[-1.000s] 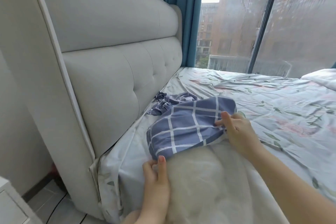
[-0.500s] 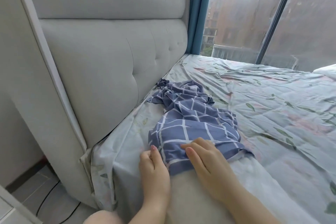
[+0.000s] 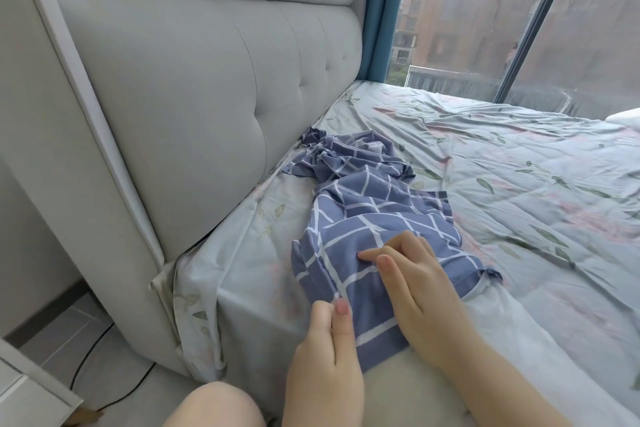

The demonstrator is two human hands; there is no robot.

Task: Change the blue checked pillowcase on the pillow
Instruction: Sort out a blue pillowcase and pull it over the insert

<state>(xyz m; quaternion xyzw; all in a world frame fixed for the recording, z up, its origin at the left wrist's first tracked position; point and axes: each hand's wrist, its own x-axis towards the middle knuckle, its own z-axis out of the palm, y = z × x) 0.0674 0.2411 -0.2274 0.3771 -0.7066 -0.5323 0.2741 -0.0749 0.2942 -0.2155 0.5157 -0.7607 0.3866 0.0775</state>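
two hands on the cloth. left thumb [image 3: 341, 317] and forefinger are closed together on the near left edge of the blue checked pillowcase [image 3: 363, 215], pinching it; the other fingers of the left hand [image 3: 325, 367] are curled in behind. the right hand [image 3: 420, 298] lies on top of the pillowcase just beyond, palm down, its forefinger [image 3: 372, 255] stretched toward the left and the other fingers bent at the knuckles. i cannot tell whether it has a fold pinched or only rests there.

the pillowcase covers only the far end of the white pillow [image 3: 512, 329]; the near part of the pillow is bare under both wrists. beyond the hands the case runs in a loose, crumpled strip over the floral sheet [image 3: 519, 166] and ends bunched against the foot of the grey tufted headboard [image 3: 207, 80].

i note a bare knee [image 3: 214, 406] low in view beside the mattress corner, and a dark cable [image 3: 86, 367] on the floor tiles. a teal curtain [image 3: 381, 10] hangs past the headboard, next to a tall window [image 3: 485, 10] with buildings outside.
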